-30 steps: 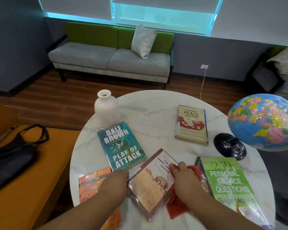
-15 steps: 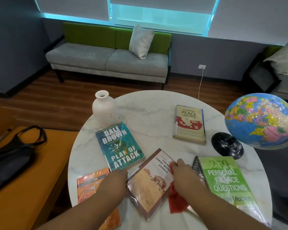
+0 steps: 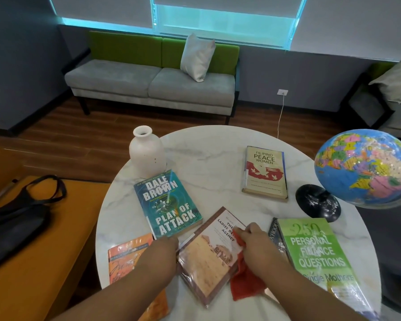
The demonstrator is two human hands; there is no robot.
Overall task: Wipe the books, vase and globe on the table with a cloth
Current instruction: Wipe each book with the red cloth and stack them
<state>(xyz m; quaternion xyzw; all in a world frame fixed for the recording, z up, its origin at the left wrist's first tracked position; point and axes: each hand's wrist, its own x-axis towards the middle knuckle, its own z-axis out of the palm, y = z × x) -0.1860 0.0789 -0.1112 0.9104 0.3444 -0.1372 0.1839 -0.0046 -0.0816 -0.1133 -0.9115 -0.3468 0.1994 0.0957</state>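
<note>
Moved: red cloth [image 3: 245, 283] went from beside the right hand [image 3: 257, 246] to beneath it.
Right fingers: pinching the cloth on the brown book [image 3: 208, 258].
Left hand [image 3: 159, 253]: at the book's left edge, fingers hidden.

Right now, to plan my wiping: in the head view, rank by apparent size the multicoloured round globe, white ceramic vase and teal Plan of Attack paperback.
Largest: multicoloured round globe.
Then: teal Plan of Attack paperback.
Smallest: white ceramic vase, though it stands farther away.
</note>
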